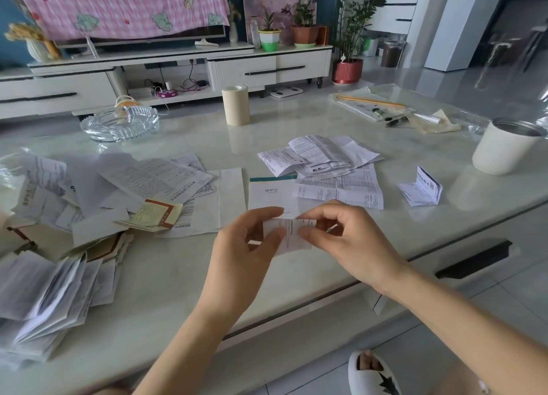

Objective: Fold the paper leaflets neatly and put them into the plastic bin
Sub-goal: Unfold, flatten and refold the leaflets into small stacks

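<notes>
Two hands are closed on one small printed leaflet [292, 236], which is held in the middle of the frame just above the pale worktop [184, 276]. The left hand [249, 246] is pinched on its left edge, the right hand [344, 240] on its right edge and top corner. The sheet seems to be folded down small, so a last fold is judged to be in hand. For a neat result the edges should be lined up before any crease is pressed. The crease should then be run flat between thumb and finger, or against the worktop. Loose leaflets [148, 184] are spread at centre left, and a second heap [326, 163] at upper centre right. Folded leaflets [50, 300] are stacked at lower left; whether a plastic bin holds them cannot be told through the blur.
</notes>
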Demonstrator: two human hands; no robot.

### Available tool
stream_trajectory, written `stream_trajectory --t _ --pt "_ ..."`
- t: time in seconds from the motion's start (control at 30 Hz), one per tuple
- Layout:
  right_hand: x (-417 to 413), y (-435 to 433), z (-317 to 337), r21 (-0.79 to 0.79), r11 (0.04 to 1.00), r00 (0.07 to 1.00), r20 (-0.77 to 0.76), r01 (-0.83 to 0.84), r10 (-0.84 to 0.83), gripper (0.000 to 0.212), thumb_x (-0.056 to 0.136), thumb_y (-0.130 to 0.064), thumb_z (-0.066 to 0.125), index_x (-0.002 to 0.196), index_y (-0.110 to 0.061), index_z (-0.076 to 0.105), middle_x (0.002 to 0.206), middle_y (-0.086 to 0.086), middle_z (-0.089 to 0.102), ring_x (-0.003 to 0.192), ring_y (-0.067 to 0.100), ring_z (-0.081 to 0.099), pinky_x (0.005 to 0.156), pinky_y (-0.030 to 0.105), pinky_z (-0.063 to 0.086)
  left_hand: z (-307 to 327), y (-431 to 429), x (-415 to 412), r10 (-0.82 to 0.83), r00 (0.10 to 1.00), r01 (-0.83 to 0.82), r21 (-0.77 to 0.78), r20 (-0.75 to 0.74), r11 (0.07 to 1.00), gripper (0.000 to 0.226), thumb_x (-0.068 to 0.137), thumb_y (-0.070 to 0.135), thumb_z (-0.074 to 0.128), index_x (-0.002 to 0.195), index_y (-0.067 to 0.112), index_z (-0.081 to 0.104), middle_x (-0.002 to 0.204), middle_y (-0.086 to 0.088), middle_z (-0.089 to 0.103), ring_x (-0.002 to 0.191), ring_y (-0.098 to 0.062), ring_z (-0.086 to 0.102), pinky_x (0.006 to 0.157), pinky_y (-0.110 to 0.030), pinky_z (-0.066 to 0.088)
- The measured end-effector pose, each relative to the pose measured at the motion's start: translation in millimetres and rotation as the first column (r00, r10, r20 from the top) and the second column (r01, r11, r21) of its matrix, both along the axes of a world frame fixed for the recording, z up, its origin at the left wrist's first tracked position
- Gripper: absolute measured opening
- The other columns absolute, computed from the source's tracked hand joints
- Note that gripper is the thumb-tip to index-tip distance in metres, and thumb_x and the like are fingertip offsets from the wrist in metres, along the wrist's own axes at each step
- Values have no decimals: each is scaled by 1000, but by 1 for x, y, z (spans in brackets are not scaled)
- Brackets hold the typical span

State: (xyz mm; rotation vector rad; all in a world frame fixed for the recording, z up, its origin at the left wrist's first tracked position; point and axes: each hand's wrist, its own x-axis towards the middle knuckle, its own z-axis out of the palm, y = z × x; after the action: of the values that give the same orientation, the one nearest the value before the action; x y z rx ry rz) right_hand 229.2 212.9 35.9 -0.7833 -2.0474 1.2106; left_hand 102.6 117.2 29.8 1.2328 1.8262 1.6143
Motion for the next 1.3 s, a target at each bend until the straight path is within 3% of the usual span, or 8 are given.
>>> stream_trajectory --t 0.17,0.33,0.6,0.9,1.0,1.17,1.23,1.3 --pt "5 4 -2 -99 995 1000 21 -20 22 5 85 -16 66 81 -14 66 87 -2 58 76 5 54 74 15 43 -5 3 0 67 982 -82 -80 -178 993 16 83 22 66 70 31 63 85 5 56 73 -3 53 62 -8 39" --pt "6 -4 -4 -310 938 988 -54 -155 146 9 93 -13 54 97 -7 59 85 11 67 64 21 63 55 26 50 -4 4 2 -38 993 52 -126 110 991 16 88 15 61 73 8 63 64 3 61 55 -3 52 56 -16 46" --pt "-1 -8 -8 -293 956 999 -35 -7 -3 28 94 -23 53 75 -4 58 46 -12 48 41 3 45 36 15 30 -4 6 10 -42 985 62 -118 169 991 18 90 10 58 77 -3 59 45 8 54 41 -4 47 45 -14 39" --pt "14 16 6 -232 972 999 33 -16 25 25 84 -11 67 62 -8 55 43 -5 47 35 1 38 40 8 30 -9 9 4 -24 987 55 -193 159 980 17 88 13 61 73 8 66 49 4 60 45 -4 53 48 -13 41" --pt "25 42 5 -194 965 983 -7 178 -183 27 88 -9 61 63 -11 51 41 -9 46 34 -1 36 37 8 28 -13 15 5 18 975 32 -220 222 975 17 90 12 57 77 12 67 56 5 67 50 -5 57 51 -14 45" --pt "80 126 -2 -193 678 662 -145 710 -735 29 91 -8 47 63 -12 47 53 -1 55 27 2 37 31 12 30 -14 17 3 95 938 -4 -261 335 965 21 93 9 51 78 10 66 62 3 68 59 -12 59 59 -20 45" --pt "98 151 -14 -325 528 520 -117 785 -846 26 89 -8 44 63 -12 47 59 3 57 24 3 36 29 11 27 -14 16 6 80 932 22 -277 353 961 21 93 7 50 79 10 65 64 1 68 60 -13 59 59 -21 44" --pt "108 170 -29 -403 432 464 -19 807 -885 25 86 -9 48 61 -11 50 50 1 57 21 3 35 27 11 23 -17 18 12 64 930 47 -288 362 957 22 93 6 50 79 10 66 63 2 68 57 -11 59 57 -20 44"
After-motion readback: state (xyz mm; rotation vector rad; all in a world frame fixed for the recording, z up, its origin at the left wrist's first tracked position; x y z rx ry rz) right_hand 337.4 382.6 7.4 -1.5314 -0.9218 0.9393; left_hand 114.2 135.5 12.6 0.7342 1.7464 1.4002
